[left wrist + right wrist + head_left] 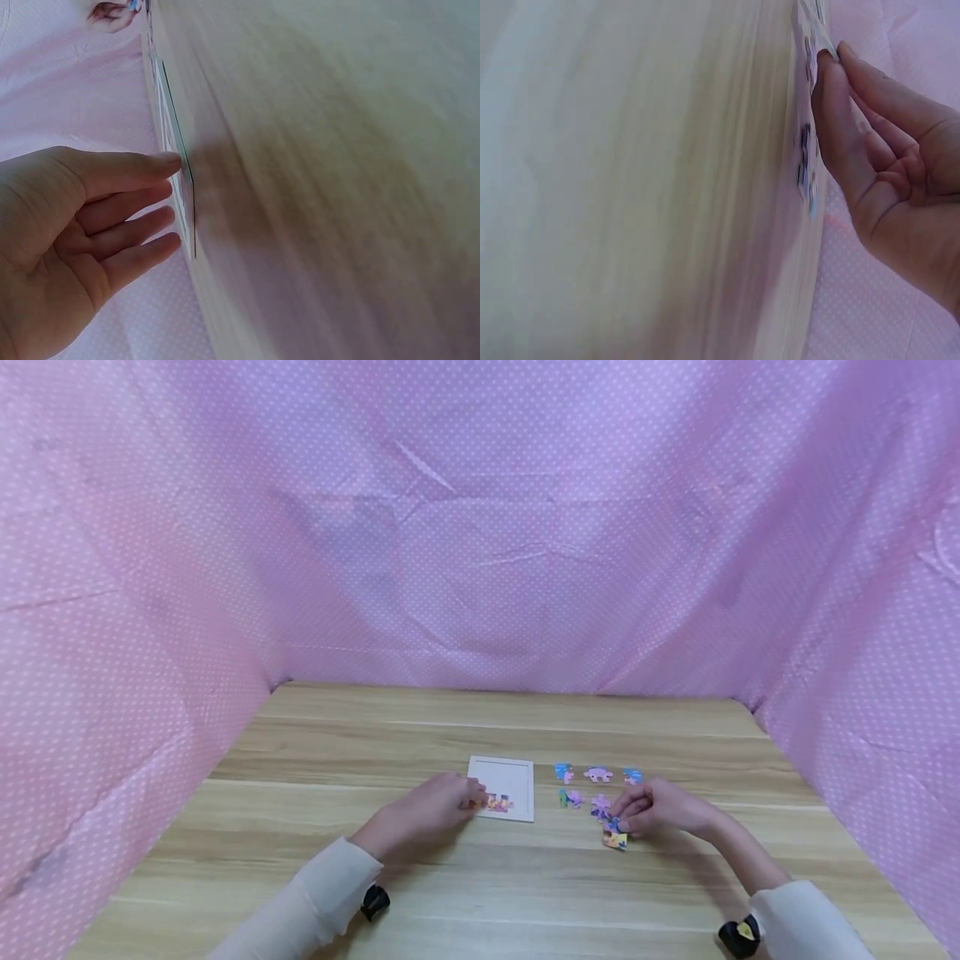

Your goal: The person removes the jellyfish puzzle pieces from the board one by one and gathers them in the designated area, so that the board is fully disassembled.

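A white square puzzle frame (522, 789) lies flat, with a row of orange and pink puzzle pieces (497, 803) along its near side. At its left edge my left hand (448, 799) rests with fingers loosely extended; the wrist view shows the thumb (171, 161) at the frame's rim. My right hand (663, 807) is right of the loose pieces. Its thumb and forefinger pinch a puzzle piece, seen edge-on in the right wrist view (821, 36). Under those fingertips a yellow and purple piece (615, 840) shows; whether it is the held one I cannot tell.
Several loose pieces lie right of the frame: a blue one (563, 772), a pink one (597, 774), another blue one (632, 775), a green and pink one (570, 798) and a purple one (600, 806). Pink dotted cloth (480, 568) encloses the wooden table (360, 727).
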A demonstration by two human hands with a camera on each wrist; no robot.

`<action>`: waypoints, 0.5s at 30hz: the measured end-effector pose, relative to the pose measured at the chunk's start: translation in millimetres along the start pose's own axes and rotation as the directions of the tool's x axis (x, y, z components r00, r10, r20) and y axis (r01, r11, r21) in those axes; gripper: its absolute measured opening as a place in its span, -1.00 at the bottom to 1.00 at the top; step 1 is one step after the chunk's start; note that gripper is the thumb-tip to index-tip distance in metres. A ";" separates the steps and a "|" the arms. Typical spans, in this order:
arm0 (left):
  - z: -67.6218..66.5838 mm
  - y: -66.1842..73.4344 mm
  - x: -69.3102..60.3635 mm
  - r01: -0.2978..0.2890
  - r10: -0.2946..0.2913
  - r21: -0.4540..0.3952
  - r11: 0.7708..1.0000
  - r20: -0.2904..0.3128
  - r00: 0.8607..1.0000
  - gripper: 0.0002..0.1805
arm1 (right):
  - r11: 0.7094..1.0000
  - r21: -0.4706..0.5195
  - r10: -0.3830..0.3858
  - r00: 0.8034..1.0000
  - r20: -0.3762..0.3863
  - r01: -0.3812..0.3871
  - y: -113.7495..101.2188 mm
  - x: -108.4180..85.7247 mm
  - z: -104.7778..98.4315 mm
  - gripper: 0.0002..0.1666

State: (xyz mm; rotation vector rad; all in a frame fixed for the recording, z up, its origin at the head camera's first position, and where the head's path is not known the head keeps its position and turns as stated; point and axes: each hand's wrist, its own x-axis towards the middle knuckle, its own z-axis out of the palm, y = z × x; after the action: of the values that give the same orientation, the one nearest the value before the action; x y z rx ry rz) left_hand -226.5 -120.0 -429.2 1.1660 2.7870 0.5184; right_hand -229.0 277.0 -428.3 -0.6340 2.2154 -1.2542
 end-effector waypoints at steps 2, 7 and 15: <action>0.3 -0.4 0.8 -0.010 0.010 -0.001 1.000 -0.003 1.000 -0.86 | 1.000 0.026 0.011 1.000 0.008 -0.011 3.8 -4.9 -1.7 -0.69; 2.1 -1.1 1.2 0.010 -0.010 -0.032 0.999 0.001 1.000 -0.78 | 0.999 0.047 0.020 1.000 0.023 -0.021 10.7 -17.0 -5.1 -0.68; 2.7 -1.6 1.4 0.012 -0.011 -0.072 0.997 0.018 1.000 -0.77 | 1.000 0.027 -0.014 1.000 0.021 0.013 14.0 -30.3 -7.9 -0.69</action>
State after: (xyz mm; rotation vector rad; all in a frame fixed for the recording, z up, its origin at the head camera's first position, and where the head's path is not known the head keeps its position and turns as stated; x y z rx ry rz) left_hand -228.0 -119.3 -432.2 1.1339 2.7340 0.5986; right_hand -213.1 307.2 -430.9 -0.6495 2.1776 -1.2759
